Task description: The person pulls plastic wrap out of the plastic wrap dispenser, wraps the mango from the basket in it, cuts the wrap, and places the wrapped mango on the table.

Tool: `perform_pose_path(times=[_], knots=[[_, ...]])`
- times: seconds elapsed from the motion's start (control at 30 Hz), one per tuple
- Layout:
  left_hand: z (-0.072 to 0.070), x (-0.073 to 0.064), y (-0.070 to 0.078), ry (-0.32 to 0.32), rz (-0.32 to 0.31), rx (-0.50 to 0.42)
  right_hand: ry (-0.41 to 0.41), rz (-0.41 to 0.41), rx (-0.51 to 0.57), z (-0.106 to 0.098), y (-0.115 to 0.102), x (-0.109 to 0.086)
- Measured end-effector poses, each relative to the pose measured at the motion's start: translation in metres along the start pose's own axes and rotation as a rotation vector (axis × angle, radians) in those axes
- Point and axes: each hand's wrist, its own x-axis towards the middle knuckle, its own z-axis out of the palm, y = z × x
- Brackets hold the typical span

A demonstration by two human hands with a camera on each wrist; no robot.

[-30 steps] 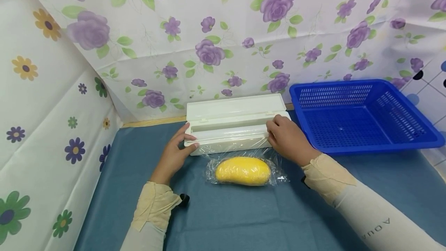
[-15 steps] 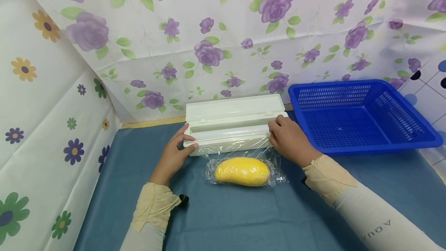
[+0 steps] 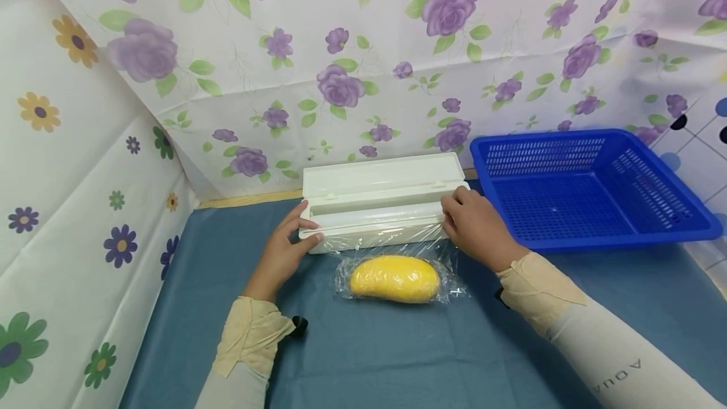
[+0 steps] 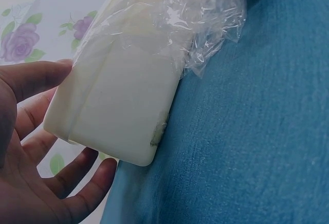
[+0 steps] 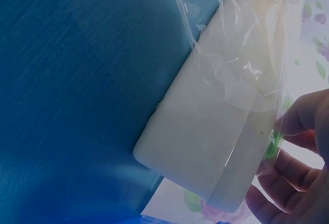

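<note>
In the head view, a long white cling film dispenser [image 3: 369,242] lies with its lid [image 3: 386,174] raised, a roll of film [image 3: 380,215] inside. Clear cling film [image 3: 449,260] runs over its front rim and wraps a yellow mango [image 3: 394,278] in front. My left hand [image 3: 284,251] holds the dispenser's left end, thumb on the front rim and fingers around the end. My right hand [image 3: 474,223] has its fingers and thumb curled at the front rim near the right end. A small green patch [image 5: 272,147] shows between them in the right wrist view.
A blue slotted plastic basket [image 3: 596,242] stands at the right, close to the dispenser. Blue-grey cloth [image 3: 363,358] covers the table. Behind rises a wall covering [image 3: 341,125] with purple flowers, and another patterned sheet [image 3: 74,207] stands on the left.
My right hand has slid slightly to the right along the dispenser's front rim. My left hand, the dispenser and the mango stay in place.
</note>
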Motion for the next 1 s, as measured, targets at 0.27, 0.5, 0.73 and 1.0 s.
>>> perform_pose_path(times=[0.27,0.5,0.73,1.0], knots=[[0.0004,-0.0004,-0.0007,-0.001,0.001,0.004,-0.002,0.009,-0.018,-0.0021,-0.0005,-0.0017],[0.0000,-0.0004,-0.0005,0.001,0.007,0.001,-0.016,0.035,-0.035,-0.0035,-0.0013,-0.0021],[0.0004,-0.0009,0.0006,0.005,0.006,-0.005,-0.012,0.051,-0.057,-0.0030,-0.0010,-0.0031],[0.0008,-0.0006,0.0002,0.009,0.016,-0.013,-0.016,0.084,-0.047,-0.0022,-0.0005,-0.0040]])
